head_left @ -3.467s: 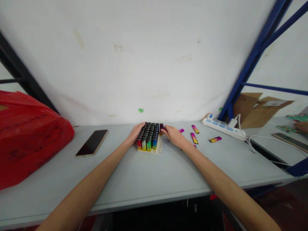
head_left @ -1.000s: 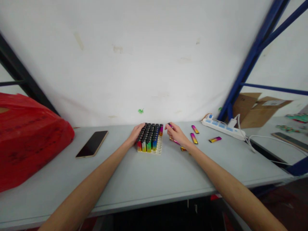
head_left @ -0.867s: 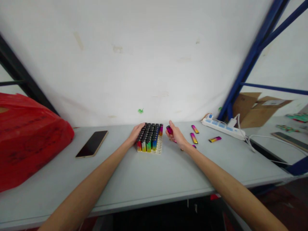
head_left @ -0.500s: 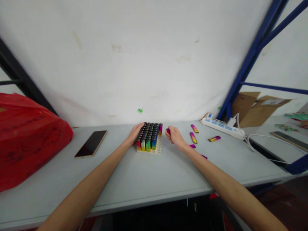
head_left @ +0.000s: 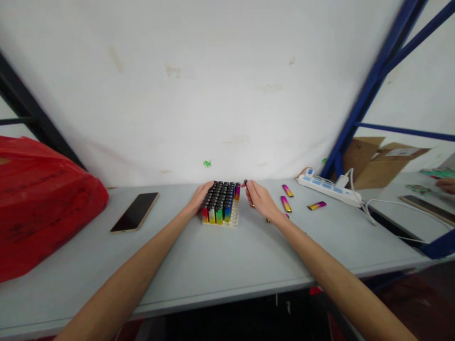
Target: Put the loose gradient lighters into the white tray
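Observation:
A white lighter tray (head_left: 232, 220) with round holes stands on the table, filled with rows of upright black-topped lighters (head_left: 219, 214) in red, silver, green and blue over yellow. One purple lighter (head_left: 237, 191) sits at the back of its right column; the holes in front of it show bare. My left hand (head_left: 200, 198) is wrapped against the tray's left side, its fingers partly hidden. Just right of the tray, my right hand (head_left: 260, 198) grips a lighter (head_left: 246, 183) with its dark top up, mostly covered by the fingers.
Loose purple-and-yellow lighters (head_left: 286, 204) lie right of my right hand, some partly behind the forearm. Farther right are a white power strip (head_left: 329, 187) with cables and a cardboard box (head_left: 382, 163). A phone (head_left: 135, 213) and red bag (head_left: 46, 208) lie left. Another person's hand (head_left: 446, 185) shows far right.
My right hand has turned the lighter so its dark top points up, and sits slightly nearer the tray. My left hand and the tray have stayed put.

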`<state>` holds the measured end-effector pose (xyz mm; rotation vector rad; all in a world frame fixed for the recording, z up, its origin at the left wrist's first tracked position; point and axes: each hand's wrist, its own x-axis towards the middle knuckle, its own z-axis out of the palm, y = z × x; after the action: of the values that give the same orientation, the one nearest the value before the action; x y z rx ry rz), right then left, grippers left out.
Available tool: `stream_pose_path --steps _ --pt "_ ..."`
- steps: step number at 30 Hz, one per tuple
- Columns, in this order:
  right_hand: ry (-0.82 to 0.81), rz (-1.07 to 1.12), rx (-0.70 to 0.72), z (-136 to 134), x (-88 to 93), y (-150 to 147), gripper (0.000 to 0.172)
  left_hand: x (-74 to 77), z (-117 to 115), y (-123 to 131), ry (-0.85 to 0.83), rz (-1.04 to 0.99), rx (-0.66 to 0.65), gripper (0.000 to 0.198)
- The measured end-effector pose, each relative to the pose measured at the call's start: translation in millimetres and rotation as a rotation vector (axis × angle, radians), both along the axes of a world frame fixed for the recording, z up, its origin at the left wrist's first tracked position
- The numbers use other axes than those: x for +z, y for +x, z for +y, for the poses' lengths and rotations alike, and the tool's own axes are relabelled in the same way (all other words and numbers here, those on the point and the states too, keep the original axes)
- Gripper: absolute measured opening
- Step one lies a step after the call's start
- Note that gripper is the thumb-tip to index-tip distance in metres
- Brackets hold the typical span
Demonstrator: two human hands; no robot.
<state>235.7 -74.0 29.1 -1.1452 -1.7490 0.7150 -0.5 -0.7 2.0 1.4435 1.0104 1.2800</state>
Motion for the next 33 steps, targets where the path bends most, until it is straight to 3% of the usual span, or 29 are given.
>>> stream_pose_path --steps 4,9,17,24,33 --pt "0.255 -0.193 -0.085 0 3.4 3 0.04 1.5 -2 0 -0.005 -0.006 -0.021 0.041" --pt "0.362 -0.317 -0.065 5 -0.1 6 0.033 2.9 -4 1 0.031 0.011 -0.027 0.041" --pt "0.228 -0.276 -0.034 7 -6.7 2 0.042 -2.2 0 0 0.002 0.005 -0.016 0.042" --pt "0.192 -0.33 -0.04 15 -16.8 0 0.031 -1.8 0 0 0.019 0.002 -0.026 0.042" --pt "0.193 -0.53 -0.056 15 -14.1 -4 0.025 -2.7 1 0 0.037 0.023 -0.017 0.042"
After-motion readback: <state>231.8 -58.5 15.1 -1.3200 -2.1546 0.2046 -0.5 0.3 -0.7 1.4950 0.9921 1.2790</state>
